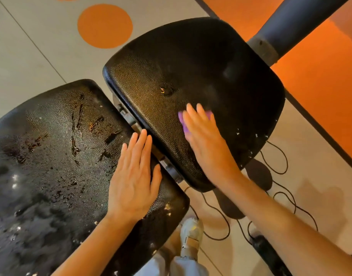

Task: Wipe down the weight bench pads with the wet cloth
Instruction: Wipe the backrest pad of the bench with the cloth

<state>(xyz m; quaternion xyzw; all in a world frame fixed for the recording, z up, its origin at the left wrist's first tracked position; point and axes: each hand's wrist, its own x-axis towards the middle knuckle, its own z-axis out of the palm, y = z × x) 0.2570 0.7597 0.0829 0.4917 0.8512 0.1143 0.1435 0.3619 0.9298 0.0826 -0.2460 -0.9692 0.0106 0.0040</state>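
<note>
Purple wet cloth (183, 121) lies flat on the seat pad (191, 76) of the weight bench, mostly covered by the right hand (207, 144); only its edges show beside and between the fingers (191, 114). Those fingers are straight and close together, pressing the cloth down on the near right part of the black, pebbled pad rather than curling round it. The left hand (134, 182) rests palm down on the back pad (51, 156), at its edge next to the gap between the two pads, fingers straight and side by side, holding nothing. The back pad's surface is cracked and worn, with a wet sheen and pale flecks across it. Metal hinge hardware (131, 120) shows in the gap between the pads. Under the seat pad, thin black cords (278, 156) loop over the pale floor (31, 46), which carries an orange circle (105, 25). A grey frame tube (286, 22) rises at upper right. A light-coloured shoe (191, 234) stands below the bench.
</note>
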